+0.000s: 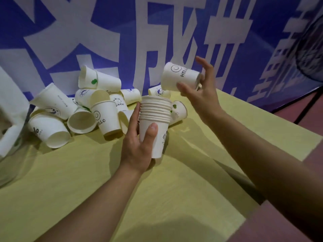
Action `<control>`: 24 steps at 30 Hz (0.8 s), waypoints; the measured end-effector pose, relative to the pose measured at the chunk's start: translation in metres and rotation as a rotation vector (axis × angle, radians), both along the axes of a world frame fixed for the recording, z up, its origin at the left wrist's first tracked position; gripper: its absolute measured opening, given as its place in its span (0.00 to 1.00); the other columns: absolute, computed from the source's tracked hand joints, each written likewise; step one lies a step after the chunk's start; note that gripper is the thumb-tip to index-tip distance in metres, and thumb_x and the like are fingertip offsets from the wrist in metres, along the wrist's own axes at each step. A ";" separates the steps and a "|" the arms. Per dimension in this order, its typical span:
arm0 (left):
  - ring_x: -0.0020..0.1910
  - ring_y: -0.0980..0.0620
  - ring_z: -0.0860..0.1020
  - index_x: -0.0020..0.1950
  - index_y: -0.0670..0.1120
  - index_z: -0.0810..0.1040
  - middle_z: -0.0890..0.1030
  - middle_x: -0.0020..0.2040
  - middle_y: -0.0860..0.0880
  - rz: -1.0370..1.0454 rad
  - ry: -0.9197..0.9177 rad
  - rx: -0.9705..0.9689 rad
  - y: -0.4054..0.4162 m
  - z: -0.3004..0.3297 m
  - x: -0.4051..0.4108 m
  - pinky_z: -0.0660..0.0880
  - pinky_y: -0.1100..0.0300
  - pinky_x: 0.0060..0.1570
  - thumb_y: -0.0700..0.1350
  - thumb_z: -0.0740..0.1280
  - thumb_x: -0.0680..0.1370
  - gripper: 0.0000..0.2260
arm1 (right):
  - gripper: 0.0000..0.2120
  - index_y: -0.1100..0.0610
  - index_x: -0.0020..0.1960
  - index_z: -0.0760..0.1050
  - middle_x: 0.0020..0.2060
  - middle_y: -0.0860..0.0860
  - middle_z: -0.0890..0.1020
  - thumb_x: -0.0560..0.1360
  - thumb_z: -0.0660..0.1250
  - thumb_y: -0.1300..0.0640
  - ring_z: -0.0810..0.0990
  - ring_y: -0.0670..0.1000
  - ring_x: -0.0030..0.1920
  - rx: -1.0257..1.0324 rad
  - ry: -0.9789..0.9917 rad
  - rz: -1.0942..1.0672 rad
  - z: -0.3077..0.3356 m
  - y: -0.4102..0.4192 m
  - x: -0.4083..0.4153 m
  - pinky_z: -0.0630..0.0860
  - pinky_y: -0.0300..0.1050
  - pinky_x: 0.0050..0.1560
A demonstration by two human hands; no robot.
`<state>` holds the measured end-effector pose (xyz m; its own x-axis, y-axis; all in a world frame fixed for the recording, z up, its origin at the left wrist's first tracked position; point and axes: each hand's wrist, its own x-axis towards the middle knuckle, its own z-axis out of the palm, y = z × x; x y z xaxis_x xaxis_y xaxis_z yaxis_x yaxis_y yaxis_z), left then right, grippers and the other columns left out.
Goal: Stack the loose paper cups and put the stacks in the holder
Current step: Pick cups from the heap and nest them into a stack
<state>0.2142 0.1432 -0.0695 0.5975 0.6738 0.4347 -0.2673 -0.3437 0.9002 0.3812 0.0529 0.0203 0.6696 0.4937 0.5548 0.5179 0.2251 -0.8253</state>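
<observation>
**Left hand holds the stack, right hand lifts 1 more cup**

The left hand [138,145] has its grip wrapped round a stack of nested cups [154,123], thumb across the front of the bottom cup and fingers up the far side. The stack stands upright, just above the yellow table [87,189]; about 9 rims show at its top, too tightly packed for an exact count.

The right hand [201,91] holds 1 single cup [180,75], printed "HELLO", in the air above and to the right of the stack. Its grip pinches the cup near the base, thumb beneath and fingers behind; the cup lies tilted with its mouth toward the left.

The pile of loose cups [78,105] lies tumbled on the table's far left part, against the blue banner [122,41] with its big white characters. About 12 cups can be counted there; some are hidden behind others. 2 more cups [178,110] lie just behind the stack on its right.

At the left edge of the view stands a clear container [10,137], blurred, perhaps the holder.

The near half of the table is open yellow surface. Its right edge runs diagonally under the right forearm, with reddish floor [288,224] beyond.
</observation>
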 end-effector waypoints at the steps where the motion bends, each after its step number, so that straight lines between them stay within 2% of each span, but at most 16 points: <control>1: 0.55 0.64 0.80 0.77 0.66 0.61 0.79 0.63 0.63 -0.008 0.016 0.024 -0.001 -0.001 0.000 0.78 0.65 0.49 0.67 0.63 0.70 0.35 | 0.30 0.49 0.69 0.64 0.57 0.46 0.72 0.73 0.73 0.64 0.81 0.47 0.52 0.049 -0.006 0.016 -0.004 -0.002 -0.012 0.82 0.42 0.47; 3: 0.61 0.60 0.79 0.78 0.65 0.60 0.77 0.68 0.60 -0.006 0.039 0.074 -0.003 -0.003 -0.001 0.79 0.55 0.57 0.67 0.63 0.72 0.35 | 0.26 0.53 0.67 0.67 0.58 0.50 0.73 0.73 0.73 0.64 0.81 0.50 0.52 0.112 0.012 0.017 -0.013 -0.002 -0.029 0.82 0.44 0.46; 5: 0.65 0.59 0.77 0.78 0.64 0.60 0.76 0.70 0.59 0.012 0.046 0.109 -0.004 -0.002 -0.002 0.77 0.51 0.63 0.66 0.63 0.72 0.34 | 0.25 0.53 0.65 0.67 0.58 0.52 0.74 0.73 0.74 0.62 0.81 0.52 0.52 0.152 0.029 0.030 -0.017 0.002 -0.039 0.83 0.48 0.46; 7: 0.66 0.57 0.76 0.78 0.64 0.60 0.75 0.71 0.58 0.015 0.062 0.142 -0.004 -0.002 -0.002 0.76 0.47 0.65 0.66 0.64 0.73 0.33 | 0.22 0.50 0.61 0.68 0.56 0.50 0.75 0.73 0.74 0.61 0.81 0.51 0.51 0.181 0.012 0.028 -0.017 0.005 -0.043 0.83 0.50 0.46; 9: 0.66 0.55 0.77 0.77 0.67 0.59 0.75 0.72 0.57 0.001 0.092 0.186 -0.005 -0.003 -0.003 0.77 0.45 0.63 0.67 0.63 0.73 0.33 | 0.17 0.47 0.59 0.69 0.53 0.43 0.76 0.75 0.72 0.59 0.81 0.49 0.51 0.217 0.044 0.018 -0.017 0.006 -0.045 0.83 0.49 0.47; 12: 0.59 0.55 0.80 0.74 0.75 0.57 0.77 0.68 0.58 -0.030 0.137 0.224 -0.007 -0.002 -0.006 0.81 0.45 0.54 0.68 0.62 0.72 0.31 | 0.11 0.46 0.58 0.70 0.53 0.40 0.76 0.78 0.67 0.53 0.80 0.44 0.52 0.236 0.099 -0.020 -0.018 0.005 -0.045 0.81 0.43 0.47; 15: 0.56 0.57 0.81 0.72 0.78 0.56 0.77 0.65 0.60 -0.045 0.156 0.243 -0.008 0.000 -0.006 0.82 0.46 0.51 0.68 0.62 0.72 0.30 | 0.09 0.44 0.57 0.71 0.55 0.45 0.76 0.77 0.63 0.49 0.80 0.48 0.52 0.201 0.106 -0.027 -0.018 0.006 -0.047 0.82 0.45 0.47; 17: 0.60 0.59 0.79 0.74 0.75 0.57 0.76 0.67 0.60 -0.039 0.136 0.235 -0.008 -0.001 -0.006 0.81 0.48 0.55 0.67 0.62 0.72 0.31 | 0.09 0.48 0.55 0.74 0.54 0.49 0.79 0.78 0.60 0.49 0.81 0.50 0.51 0.173 0.108 0.015 -0.020 0.007 -0.049 0.82 0.46 0.46; 20: 0.62 0.62 0.77 0.79 0.64 0.59 0.76 0.68 0.60 -0.015 0.101 0.182 -0.005 -0.002 -0.003 0.78 0.54 0.59 0.67 0.62 0.73 0.35 | 0.11 0.55 0.54 0.78 0.51 0.51 0.81 0.79 0.61 0.51 0.81 0.46 0.48 0.144 0.103 0.018 -0.022 0.005 -0.049 0.78 0.38 0.45; 22: 0.60 0.63 0.78 0.79 0.63 0.59 0.77 0.67 0.63 -0.007 0.093 0.165 -0.004 -0.002 -0.003 0.78 0.59 0.55 0.67 0.62 0.73 0.35 | 0.09 0.52 0.59 0.75 0.52 0.48 0.80 0.79 0.65 0.54 0.80 0.46 0.50 0.111 0.105 0.016 -0.024 0.004 -0.047 0.78 0.39 0.47; 24: 0.59 0.63 0.79 0.79 0.64 0.59 0.77 0.66 0.63 -0.009 0.078 0.146 -0.004 -0.002 -0.003 0.78 0.59 0.54 0.67 0.62 0.73 0.35 | 0.18 0.44 0.66 0.69 0.57 0.48 0.76 0.79 0.66 0.58 0.79 0.41 0.50 0.074 0.117 0.052 -0.025 0.005 -0.046 0.79 0.35 0.45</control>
<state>0.2115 0.1391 -0.0720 0.6390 0.6014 0.4796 -0.2022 -0.4703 0.8590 0.3354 0.0576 -0.0049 0.7065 0.4901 0.5105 0.4046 0.3121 -0.8596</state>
